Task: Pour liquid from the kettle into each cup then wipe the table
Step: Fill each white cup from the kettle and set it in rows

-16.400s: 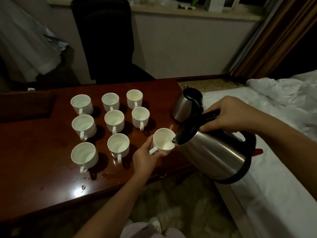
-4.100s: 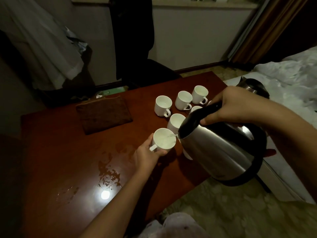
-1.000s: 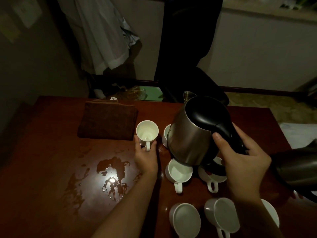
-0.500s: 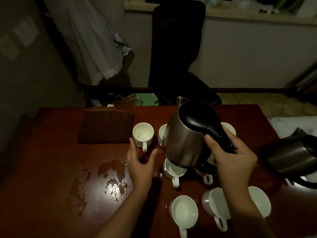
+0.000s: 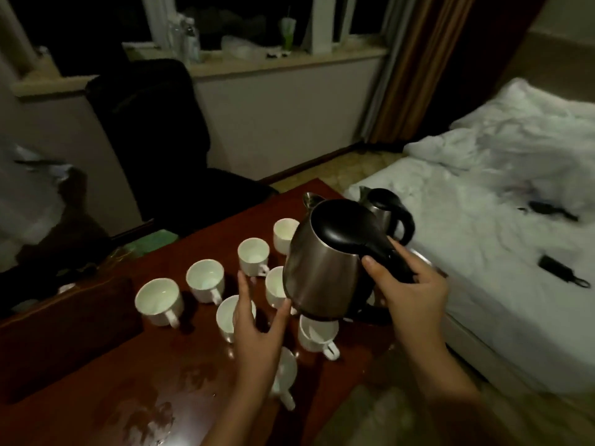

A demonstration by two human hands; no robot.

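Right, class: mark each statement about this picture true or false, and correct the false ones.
1. The right hand grips the kettle by its black handle. True.
2. The left hand holds a cup. False: it is open over the cups, holding nothing.
3. A second kettle stands behind the held one. True.
4. The table is dry. False: a wet patch shows near its front edge.
5. The held kettle stands on the table. False: it is lifted above the cups.
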